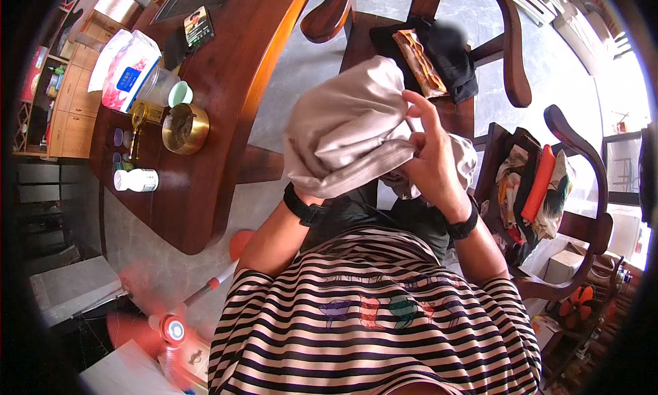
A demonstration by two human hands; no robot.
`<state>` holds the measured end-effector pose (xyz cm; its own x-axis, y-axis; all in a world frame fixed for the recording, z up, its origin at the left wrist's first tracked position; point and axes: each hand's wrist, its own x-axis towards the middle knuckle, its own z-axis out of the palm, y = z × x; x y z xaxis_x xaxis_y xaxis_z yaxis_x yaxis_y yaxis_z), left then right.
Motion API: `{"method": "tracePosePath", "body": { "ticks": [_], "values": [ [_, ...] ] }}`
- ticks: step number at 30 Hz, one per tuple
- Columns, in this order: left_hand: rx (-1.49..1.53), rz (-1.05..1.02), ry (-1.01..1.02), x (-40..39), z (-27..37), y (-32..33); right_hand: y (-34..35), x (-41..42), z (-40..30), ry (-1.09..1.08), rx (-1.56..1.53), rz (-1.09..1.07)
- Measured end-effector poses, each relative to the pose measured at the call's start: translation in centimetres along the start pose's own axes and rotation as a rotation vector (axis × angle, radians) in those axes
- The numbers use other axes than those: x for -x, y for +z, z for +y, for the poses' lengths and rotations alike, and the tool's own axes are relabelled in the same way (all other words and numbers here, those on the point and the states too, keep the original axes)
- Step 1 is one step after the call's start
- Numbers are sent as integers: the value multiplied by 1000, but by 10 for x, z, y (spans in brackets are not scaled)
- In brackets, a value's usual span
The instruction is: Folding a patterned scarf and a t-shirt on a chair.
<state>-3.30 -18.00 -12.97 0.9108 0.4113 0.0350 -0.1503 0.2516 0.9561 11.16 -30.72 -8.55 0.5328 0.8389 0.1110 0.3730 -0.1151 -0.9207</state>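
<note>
A piece of shiny grey-beige satin-like fabric (349,122) is bunched up in front of my chest, with a stitched hem along its lower edge. My left hand (309,199) goes in under the fabric; only its base shows above a black wristband, and the fingers are hidden. At the right end of the hem, my right hand (434,164) holds the edge between thumb and bent fingers, its index finger raised. More of the same cloth hangs behind the right hand, over my lap.
Left of me is a dark wooden table (216,153) bearing a brass bowl (186,129), a white bottle (136,180), a magnifying glass (138,117), a tissue pack (126,71) and a phone (198,29). Wooden chairs hold dark cloth (452,61) and cushions (540,184). A red fan (172,329) blurs at lower left.
</note>
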Motion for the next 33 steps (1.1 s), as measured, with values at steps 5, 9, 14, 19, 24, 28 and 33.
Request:
{"method": "tracePosePath", "body": {
  "ticks": [5, 9, 14, 19, 24, 28, 33],
  "values": [
    [-210, 78, 0, 11, -1, 1, 12, 6, 52, 49, -239, -171],
    [-443, 146, 274, 9, -21, -1, 5, 3, 28, 38, -97, -241],
    [-570, 160, 516, -20, -11, 2, 2, 5, 20, -110, -62, -115],
    [-963, 116, 363, 6, -4, 12, 1, 15, -2, -273, -101, -404],
    [-1405, 29, 367, -9, -30, 16, 15, 28, -6, -346, -176, -694],
    [-1060, -61, 348, -2, 1, 15, 1, 24, -1, -271, -196, -578],
    [-744, -37, 143, -7, 0, 13, -18, 13, -5, -209, -101, -503]
  ]
}}
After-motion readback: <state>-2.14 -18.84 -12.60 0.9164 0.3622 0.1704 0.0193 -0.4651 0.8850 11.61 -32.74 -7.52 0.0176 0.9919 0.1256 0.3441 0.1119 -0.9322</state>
